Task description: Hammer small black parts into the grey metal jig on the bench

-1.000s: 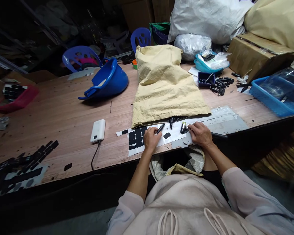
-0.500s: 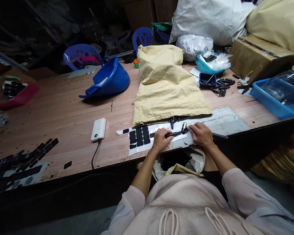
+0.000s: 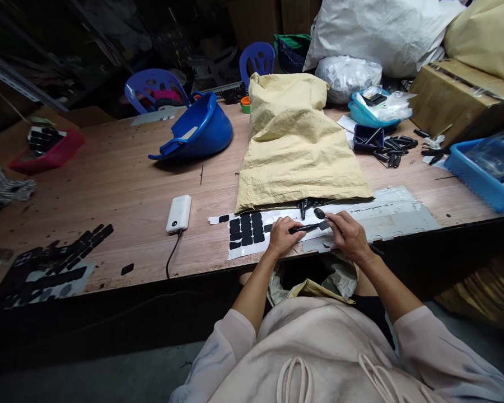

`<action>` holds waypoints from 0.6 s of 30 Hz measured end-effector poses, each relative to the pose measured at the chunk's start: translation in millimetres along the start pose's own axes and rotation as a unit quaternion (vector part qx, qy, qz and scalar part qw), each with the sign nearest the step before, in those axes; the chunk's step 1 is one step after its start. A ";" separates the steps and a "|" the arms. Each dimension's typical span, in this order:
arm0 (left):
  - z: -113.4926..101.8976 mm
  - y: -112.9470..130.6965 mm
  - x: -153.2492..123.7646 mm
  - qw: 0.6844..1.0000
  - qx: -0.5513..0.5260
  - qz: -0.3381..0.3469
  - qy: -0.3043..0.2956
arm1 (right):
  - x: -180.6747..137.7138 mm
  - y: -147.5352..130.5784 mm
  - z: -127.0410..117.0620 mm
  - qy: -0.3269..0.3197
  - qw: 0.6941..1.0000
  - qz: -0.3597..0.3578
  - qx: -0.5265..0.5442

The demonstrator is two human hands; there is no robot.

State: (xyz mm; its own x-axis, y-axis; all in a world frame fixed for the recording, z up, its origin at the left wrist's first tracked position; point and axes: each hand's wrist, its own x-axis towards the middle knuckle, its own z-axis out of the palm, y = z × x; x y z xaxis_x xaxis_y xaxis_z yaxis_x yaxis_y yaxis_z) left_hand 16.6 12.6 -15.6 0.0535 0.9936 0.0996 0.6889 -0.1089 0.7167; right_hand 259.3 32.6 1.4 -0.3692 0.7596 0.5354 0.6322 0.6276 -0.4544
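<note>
My left hand (image 3: 283, 235) pinches the near end of a slim black part (image 3: 306, 227) lying across a white backing sheet (image 3: 277, 228). My right hand (image 3: 348, 234) is closed on the part's other end, close to a small dark round piece (image 3: 320, 213). Several black rectangular stickers (image 3: 246, 229) sit in rows on the sheet, just left of my left hand. More black parts (image 3: 304, 206) poke out from under the yellow woven sack (image 3: 296, 144) right behind my hands.
A white power bank (image 3: 179, 213) with its cable lies left of the sheet. A tipped blue basin (image 3: 197, 131), a red tray (image 3: 46, 157), blue trays (image 3: 479, 173), loose black parts (image 3: 392, 148), a cardboard box (image 3: 453, 95) and used sticker sheets (image 3: 46, 271) crowd the wooden table (image 3: 121, 190).
My left hand moved right from the sticker rows and brought the slim black part over to my right hand, which now grips its far end. The camera view shifted slightly.
</note>
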 end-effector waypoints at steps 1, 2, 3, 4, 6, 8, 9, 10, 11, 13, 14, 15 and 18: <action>0.2 0.0 0.0 1.000 -0.002 -0.001 0.002 | 0.2 -6.8 2.2 -0.009 1.000 -0.002 0.018; 0.2 0.1 0.0 1.000 -0.003 -0.003 0.003 | 0.2 -12.6 4.6 -0.021 0.999 -0.005 0.028; 0.1 0.2 0.0 1.000 -0.003 -0.004 0.003 | 0.4 -17.3 6.7 -0.033 0.999 -0.010 0.030; 0.0 0.5 0.0 1.000 -0.001 -0.005 0.003 | 0.6 -21.0 8.4 -0.045 0.999 -0.015 0.026; -0.3 0.9 0.2 1.000 0.004 -0.007 0.004 | 1.9 -26.0 9.6 -0.057 0.998 -0.025 0.014; -0.3 1.0 0.5 1.000 0.004 -0.006 0.002 | 4.0 -29.5 8.3 -0.051 0.998 -0.032 0.011; -0.1 1.0 0.6 1.000 0.002 -0.005 0.002 | 4.9 -31.1 7.3 -0.044 0.998 -0.035 0.015; 0.1 0.9 0.8 1.000 0.001 -0.005 0.002 | 5.6 -32.5 6.4 -0.037 0.998 -0.035 0.021; 0.4 0.8 0.9 1.000 0.001 -0.006 0.002 | 5.8 -33.5 5.9 -0.034 0.999 -0.035 0.024; 1.1 0.8 1.1 1.000 0.005 -0.010 0.004 | 4.7 -34.3 6.1 -0.047 0.998 -0.034 0.015; 1.3 0.9 1.1 1.000 0.007 -0.013 0.005 | 3.5 -33.9 6.8 -0.061 0.998 -0.034 0.005; 1.5 1.1 1.1 1.000 0.009 -0.014 0.005 | 2.3 -32.9 7.4 -0.074 0.997 -0.034 -0.007; 1.7 1.3 1.1 1.000 0.007 -0.014 0.007 | 0.0 -28.7 7.7 -0.086 0.996 -0.025 -0.028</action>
State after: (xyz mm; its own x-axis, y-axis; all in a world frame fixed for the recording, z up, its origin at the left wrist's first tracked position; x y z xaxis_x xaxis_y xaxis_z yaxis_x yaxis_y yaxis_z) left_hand 18.8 13.6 -15.8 0.0249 0.9956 0.0898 0.6999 -0.0815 0.7096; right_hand 235.9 15.9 9.0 -0.5101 0.7483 0.4241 0.6445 0.6590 -0.3878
